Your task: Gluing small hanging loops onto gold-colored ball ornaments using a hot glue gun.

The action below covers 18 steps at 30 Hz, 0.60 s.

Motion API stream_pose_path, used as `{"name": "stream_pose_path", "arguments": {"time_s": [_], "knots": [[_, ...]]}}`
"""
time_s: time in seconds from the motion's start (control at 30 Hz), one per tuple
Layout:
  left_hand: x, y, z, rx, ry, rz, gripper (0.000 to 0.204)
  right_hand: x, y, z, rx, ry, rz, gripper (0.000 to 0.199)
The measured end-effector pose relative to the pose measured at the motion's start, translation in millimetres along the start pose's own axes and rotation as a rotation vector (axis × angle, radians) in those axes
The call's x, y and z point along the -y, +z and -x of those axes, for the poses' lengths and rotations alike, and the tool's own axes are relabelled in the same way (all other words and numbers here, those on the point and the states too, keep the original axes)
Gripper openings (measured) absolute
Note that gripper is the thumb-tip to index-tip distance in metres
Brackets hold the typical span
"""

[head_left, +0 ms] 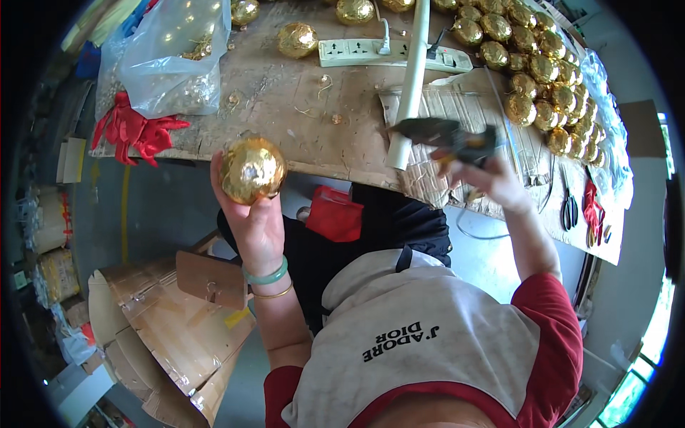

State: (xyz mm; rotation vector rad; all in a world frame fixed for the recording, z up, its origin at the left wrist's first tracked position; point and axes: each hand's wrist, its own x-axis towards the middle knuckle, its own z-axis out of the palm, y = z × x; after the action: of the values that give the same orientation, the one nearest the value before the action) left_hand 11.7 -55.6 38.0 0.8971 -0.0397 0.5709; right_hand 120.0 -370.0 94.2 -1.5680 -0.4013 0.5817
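Worker's left hand [251, 227] cups a gold foil-covered ball [253, 170] at the near edge of the counter [285, 107] | right hand [492, 187] grips a blurred black glue gun [435, 130] above cardboard [485, 100] | more gold balls [544, 68] crowd rightward.

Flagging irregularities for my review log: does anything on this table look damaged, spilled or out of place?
Yes, mildly: the cardboard sheet beneath the dark gun-shaped tool looks creased and ragged, and small gold bits lie loose across the tabletop, not gathered together. The gold ball in the left grip shows no obvious damage.
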Motion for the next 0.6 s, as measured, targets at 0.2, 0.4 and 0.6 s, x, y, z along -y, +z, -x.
{"name": "stream_pose_path", "arguments": {"time_s": [0.2,0.4,0.6], "knots": [[6.6,-16.7,43.4,-0.126,-0.226,-0.168,0.089,-55.1,-95.0,24.6,-0.473,0.178,-0.153,0.034],[12.3,-7.0,71.8,-0.152,-0.301,-0.091,0.092,-86.9,-135.8,14.7,-0.499,0.369,-0.073,0.039],[10.8,-8.9,90.0,-0.197,-0.351,-0.090,0.089,-60.2,-153.0,16.3,-0.418,0.141,1.421,0.042]]}}
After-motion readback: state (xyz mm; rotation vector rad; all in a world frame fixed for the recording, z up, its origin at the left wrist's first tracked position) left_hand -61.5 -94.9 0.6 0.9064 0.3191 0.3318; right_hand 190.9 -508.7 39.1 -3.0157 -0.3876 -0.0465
